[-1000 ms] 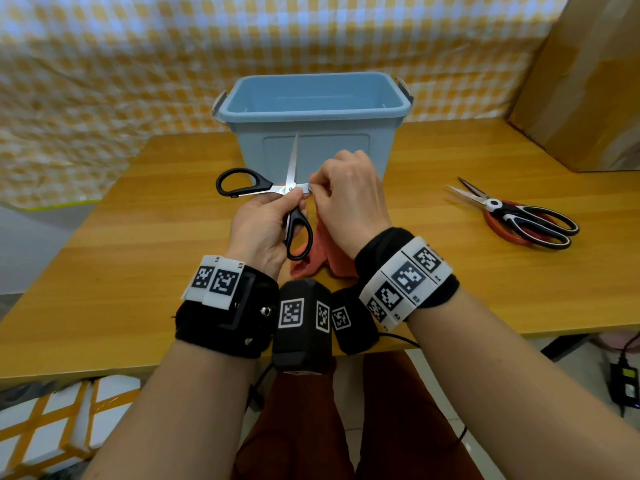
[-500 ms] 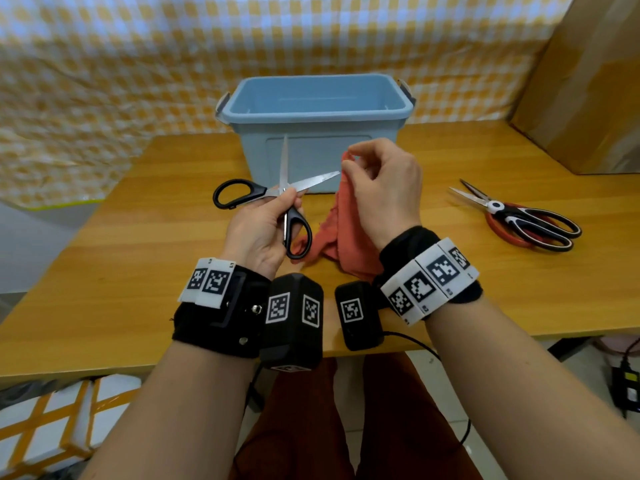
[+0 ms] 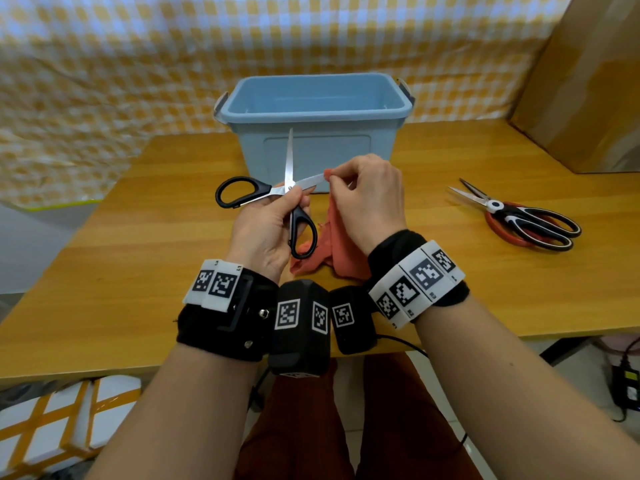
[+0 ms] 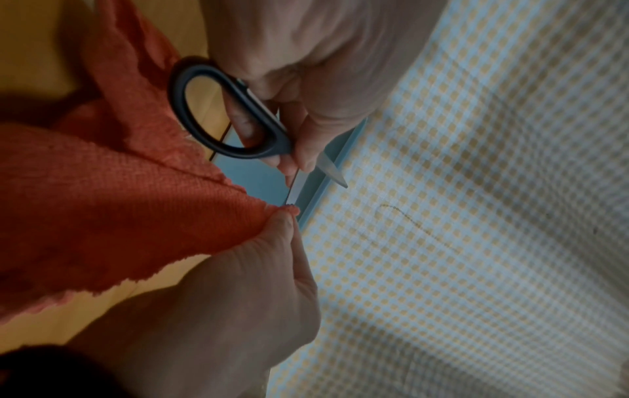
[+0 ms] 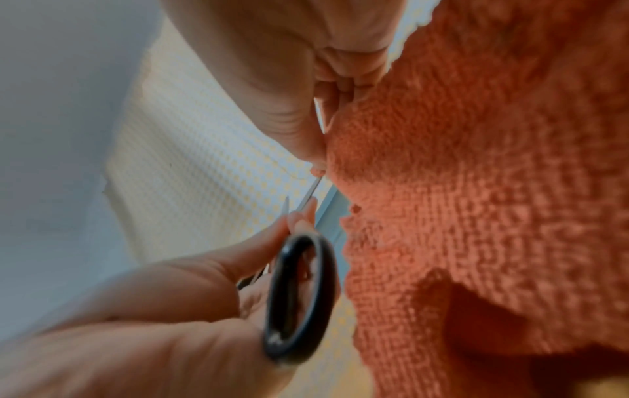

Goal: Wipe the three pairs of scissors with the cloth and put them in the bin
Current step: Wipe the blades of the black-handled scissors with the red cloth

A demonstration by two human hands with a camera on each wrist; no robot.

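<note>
My left hand (image 3: 268,225) grips black-handled scissors (image 3: 290,188) at the pivot, blades spread wide: one points up, the other to the right. In the left wrist view the scissors (image 4: 221,107) show a handle loop under my fingers. My right hand (image 3: 367,199) pinches the orange cloth (image 3: 337,244) round the tip of the right-pointing blade. From the right wrist the cloth (image 5: 476,188) fills the right side, and the scissors (image 5: 299,296) sit below. The blue bin (image 3: 315,109) stands just behind. Two more pairs of scissors (image 3: 523,220) lie stacked at the right, one with red handles underneath.
The wooden table (image 3: 138,254) has its front edge near my wrists. A cardboard box (image 3: 585,81) leans at the back right. A yellow checked cloth (image 3: 121,46) hangs behind the table.
My right hand with the cloth slid out along the blade, lifted off its end, and now has come back down onto the blade's tip. The scissors have barely moved.
</note>
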